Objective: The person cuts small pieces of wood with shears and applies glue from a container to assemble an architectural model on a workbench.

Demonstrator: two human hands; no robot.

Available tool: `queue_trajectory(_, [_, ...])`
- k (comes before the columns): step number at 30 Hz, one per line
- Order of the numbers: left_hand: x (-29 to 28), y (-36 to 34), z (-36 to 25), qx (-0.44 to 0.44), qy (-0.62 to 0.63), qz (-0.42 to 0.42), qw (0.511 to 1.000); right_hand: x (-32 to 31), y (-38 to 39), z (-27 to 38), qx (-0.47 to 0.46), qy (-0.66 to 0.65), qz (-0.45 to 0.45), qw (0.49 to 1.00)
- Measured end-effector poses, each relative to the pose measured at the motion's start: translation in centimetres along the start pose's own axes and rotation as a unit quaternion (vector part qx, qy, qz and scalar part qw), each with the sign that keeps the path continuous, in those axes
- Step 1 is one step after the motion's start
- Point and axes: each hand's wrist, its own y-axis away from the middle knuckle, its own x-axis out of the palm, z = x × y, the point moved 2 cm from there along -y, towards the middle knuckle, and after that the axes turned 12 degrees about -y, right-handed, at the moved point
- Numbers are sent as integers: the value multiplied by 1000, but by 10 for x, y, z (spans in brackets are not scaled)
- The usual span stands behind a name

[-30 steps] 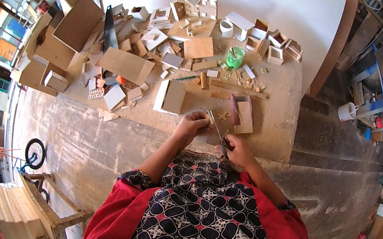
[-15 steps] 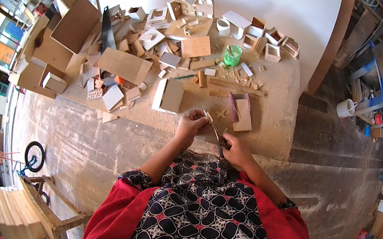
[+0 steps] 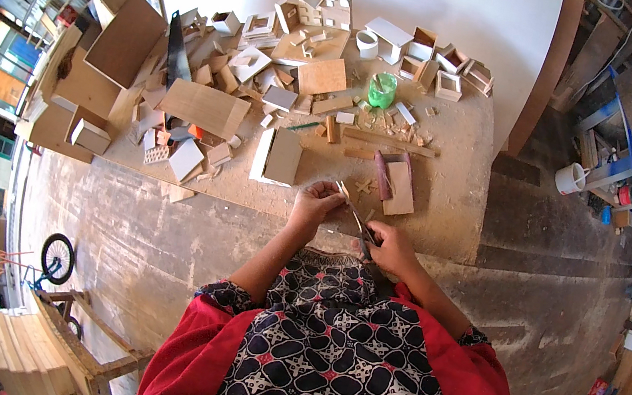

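Observation:
My right hand (image 3: 390, 247) is closed around the dark handles of a pair of scissors (image 3: 362, 231), whose metal blades slant up toward my left hand. A small pale piece (image 3: 344, 190), perhaps wood, is pinched between the thumb and fingers of my left hand (image 3: 318, 202), right by the blade tips. Both hands are in front of my body at the table's near edge. Just beyond them on the tabletop are a small cross-shaped wooden piece (image 3: 365, 185) and a wooden block with dark red rolled sides (image 3: 397, 183). A white-and-brown box (image 3: 276, 156) stands beyond my left hand.
Wooden offcuts and small boxes crowd the left and back of the table (image 3: 456, 177). Among them are a green cup (image 3: 382, 91), a roll of white tape (image 3: 367, 44) and a handsaw (image 3: 178, 53). A wooden frame (image 3: 100, 353) stands on the floor at lower left.
My hands stay almost in place. The scissors have tilted slightly in my right hand, and their handles show a little more.

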Motion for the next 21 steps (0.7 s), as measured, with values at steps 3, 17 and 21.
queue_trajectory(3, [2, 0, -2, -14, 4, 4, 1000, 1, 0, -11, -4, -20, 2, 1000])
queue_trajectory(17, [1, 3, -3, -11, -29, 7, 999, 0, -2, 0, -27, 41, 2, 999])
queue_trajectory(21, [1, 3, -3, -13, -22, 12, 1000, -1, -3, 3, -26, 30, 0, 999])
